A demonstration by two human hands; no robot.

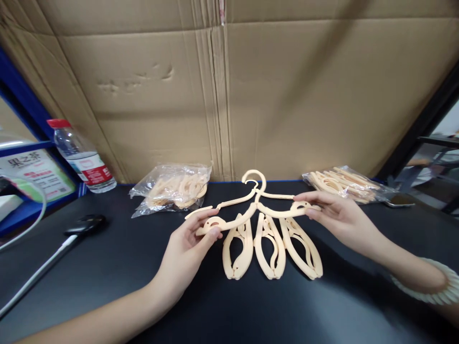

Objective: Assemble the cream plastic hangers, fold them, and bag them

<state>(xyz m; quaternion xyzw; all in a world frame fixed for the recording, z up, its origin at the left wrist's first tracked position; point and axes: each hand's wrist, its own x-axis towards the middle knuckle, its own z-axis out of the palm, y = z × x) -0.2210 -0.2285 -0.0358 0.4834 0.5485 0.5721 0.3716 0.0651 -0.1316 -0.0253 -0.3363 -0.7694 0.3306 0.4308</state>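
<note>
A cream plastic folding clothes hanger (241, 220) spans between my hands, its arms spread and its hook upward. My left hand (188, 246) pinches the left arm's end between thumb and fingers. At the other end, my right hand (335, 212) grips the right arm's tip. Just behind lies another unfolded hanger (236, 201), partly hidden by the held one and my fingers. Three folded hangers lie side by side on the black table in front: a left one (246, 260), a middle one (260, 258) and a right one (314, 251).
Clear plastic bags of hangers lie at the back, one left (172, 188) and one right (342, 184). A red-capped water bottle (88, 162) stands at the left. A white cable (43, 274) with a black plug crosses the left side. A cardboard wall (304, 95) closes the back.
</note>
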